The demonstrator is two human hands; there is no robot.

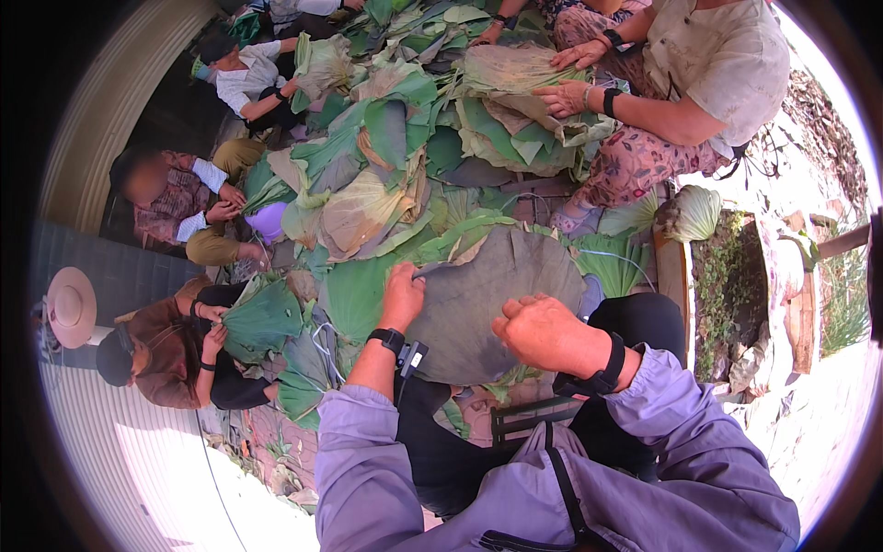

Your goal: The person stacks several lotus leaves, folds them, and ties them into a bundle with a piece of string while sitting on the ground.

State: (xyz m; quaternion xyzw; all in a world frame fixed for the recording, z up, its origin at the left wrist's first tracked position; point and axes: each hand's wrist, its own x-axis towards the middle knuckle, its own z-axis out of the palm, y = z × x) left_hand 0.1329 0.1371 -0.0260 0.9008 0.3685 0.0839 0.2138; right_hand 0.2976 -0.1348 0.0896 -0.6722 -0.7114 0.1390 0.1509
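Observation:
A large, dull grey-green lotus leaf [487, 285] is spread in front of me over my lap and knees. At its left edge, my left hand [403, 296] is closed, the fingers pinching the rim. My right hand [544, 329] is curled closed over the right part of the same leaf. Whatever its fingers may hold is hidden beneath them. A brighter green lotus leaf [357, 294] lies just left of my left hand. Beyond the grey-green leaf, a browned, yellowish leaf [363, 216] rests on the heap.
A big heap of lotus leaves [395, 129] fills the middle. Co-workers sit around it: one at the right, hands on a leaf stack [515, 74], others along the left, one holding a green leaf [264, 317]. A wood-edged planting bed [731, 285] stands at my right.

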